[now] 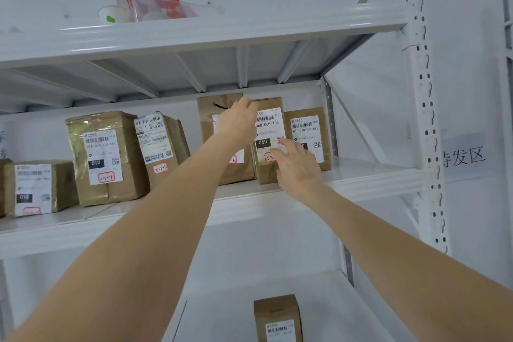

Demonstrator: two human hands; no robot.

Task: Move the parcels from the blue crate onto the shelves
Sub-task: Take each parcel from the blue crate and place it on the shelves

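Note:
Several brown cardboard parcels with white labels stand in a row on the middle white shelf (361, 178). My left hand (236, 122) reaches up and grips the top left corner of the upright parcel labelled 060 (268, 130). My right hand (297, 169) rests with spread fingers against that parcel's lower front. Behind my left hand stands a taller brown parcel (216, 108). Another labelled parcel (306, 130) is to the right of the 060 one. The blue crate is not in view.
To the left stand a leaning parcel (159, 144), a large 010 parcel (104, 158) and a low parcel (39, 189). A single parcel (277, 319) sits on the lower shelf. A cup and plastic bag (150, 3) lie on the top shelf. The rack's upright post (427, 119) is at right.

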